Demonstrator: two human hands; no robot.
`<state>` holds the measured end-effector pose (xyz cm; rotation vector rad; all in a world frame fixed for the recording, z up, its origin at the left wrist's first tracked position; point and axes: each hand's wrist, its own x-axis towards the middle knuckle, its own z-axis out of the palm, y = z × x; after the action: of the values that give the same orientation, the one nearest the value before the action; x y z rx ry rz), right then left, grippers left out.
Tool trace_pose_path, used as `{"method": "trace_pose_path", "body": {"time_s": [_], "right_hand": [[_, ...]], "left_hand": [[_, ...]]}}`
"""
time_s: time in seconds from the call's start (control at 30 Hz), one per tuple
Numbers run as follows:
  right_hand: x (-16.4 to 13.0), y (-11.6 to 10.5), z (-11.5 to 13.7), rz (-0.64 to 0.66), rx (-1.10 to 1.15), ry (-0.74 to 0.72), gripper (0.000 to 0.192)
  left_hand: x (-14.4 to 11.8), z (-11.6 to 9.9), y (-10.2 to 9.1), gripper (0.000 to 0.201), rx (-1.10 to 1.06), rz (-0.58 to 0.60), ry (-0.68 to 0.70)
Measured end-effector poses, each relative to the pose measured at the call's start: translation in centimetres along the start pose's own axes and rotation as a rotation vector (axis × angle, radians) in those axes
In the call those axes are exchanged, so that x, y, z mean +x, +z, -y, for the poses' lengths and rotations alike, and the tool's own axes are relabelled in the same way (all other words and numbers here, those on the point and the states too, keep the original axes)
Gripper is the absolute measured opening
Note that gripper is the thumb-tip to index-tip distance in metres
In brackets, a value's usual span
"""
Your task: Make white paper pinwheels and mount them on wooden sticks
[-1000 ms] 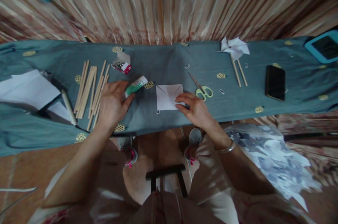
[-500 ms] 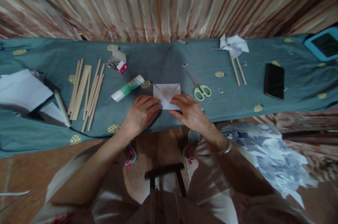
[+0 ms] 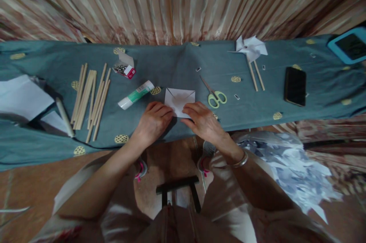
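Observation:
A white square of paper point(image 3: 178, 97) lies on the cloth in front of me, with a dark diagonal line running inward from each of its far corners. My left hand point(image 3: 156, 121) pinches its near left corner, fingers bent together. At the near right side my right hand point(image 3: 203, 121) grips the same sheet, thumb below and fingers on top. Just right of the paper are scissors point(image 3: 215, 96) with light green handles. To the left lies a green and white glue stick point(image 3: 136, 94). The fingers hide the paper's near corners.
Wooden sticks point(image 3: 90, 98) lie left, near a pen-like tool point(image 3: 65, 117) and white paper sheets point(image 3: 24, 96). An open box of metal pins point(image 3: 125, 68) stands behind the glue. Rightward are a paper pinwheel point(image 3: 251, 47), a phone point(image 3: 295, 86) and a blue-framed device point(image 3: 350, 46). A bag of paper scraps point(image 3: 297, 170) sits below.
The view has shifted slightly, so the table's things appear a little further left. Both hands stay on the paper, which looks slightly turned.

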<state>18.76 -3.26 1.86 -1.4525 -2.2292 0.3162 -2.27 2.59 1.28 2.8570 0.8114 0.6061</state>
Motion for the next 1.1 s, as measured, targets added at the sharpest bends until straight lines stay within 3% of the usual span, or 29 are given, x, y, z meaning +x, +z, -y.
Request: {"method": "trace_pose_path", "body": {"time_s": [0.3, 0.47, 0.6, 0.8, 1.0, 1.1], "right_hand": [[0.5, 0.0, 1.3, 0.018, -0.111, 0.008, 0.017], [0.3, 0.1, 1.7, 0.033, -0.087, 0.032, 0.025], [-1.1, -0.1, 0.8, -0.057, 0.032, 0.07, 0.024], [-2.9, -0.5, 0.2, -0.126, 0.111, 0.083, 0.021], [-3.5, -0.7, 0.1, -0.117, 0.166, 0.138, 0.022], [-3.5, -0.7, 0.0, -0.118, 0.172, 0.133, 0.023]], "left_hand": [[0.8, -0.7, 0.2, 0.021, 0.05, -0.057, 0.006], [1.5, -2.0, 0.4, 0.02, -0.182, -0.048, -0.078], [1.5, -2.2, 0.6, 0.021, -0.391, -0.053, -0.161], [0.8, -2.3, 0.6, 0.027, -0.574, -0.04, -0.174], [0.4, -2.3, 1.1, 0.033, -0.507, 0.024, -0.135], [0.4, -2.1, 1.8, 0.026, -0.452, 0.01, -0.117]]}}
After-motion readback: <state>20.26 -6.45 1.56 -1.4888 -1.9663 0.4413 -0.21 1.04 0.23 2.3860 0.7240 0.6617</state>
